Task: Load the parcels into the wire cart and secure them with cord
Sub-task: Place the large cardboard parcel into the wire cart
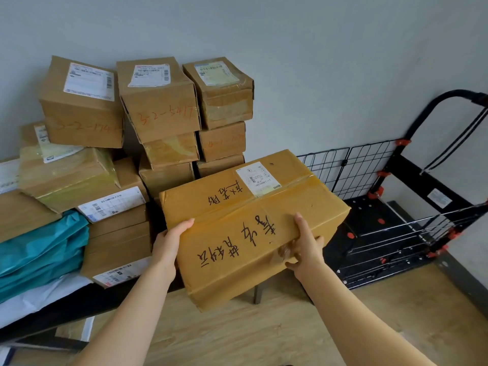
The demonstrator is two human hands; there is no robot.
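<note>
Cardboard parcel [253, 220], the big one with black handwriting and a white label on top, sits centre frame, held up between both hands and tilted slightly.

Left hand [169, 244]: clamped on the parcel's left near corner, thumb on top, fingers out of sight round the side.
Right hand [303, 249]: clamped on the near edge to the right, thumb on top, fingers curled onto the front face.

Parcel is left of the wire cart [369, 175], not in it. Cart is at right of frame, on the floor [264, 334] against the wall: black frame, mesh panels, red clips. Cord [454, 143] runs down from the cart handle, upper right.

Remaining parcels [158, 107] are stacked upper left and left of centre, several layers, some with orange numbers on the sides. Teal bag [39, 249] lies at lower left beside them, all on a dark bench [79, 305].
</note>
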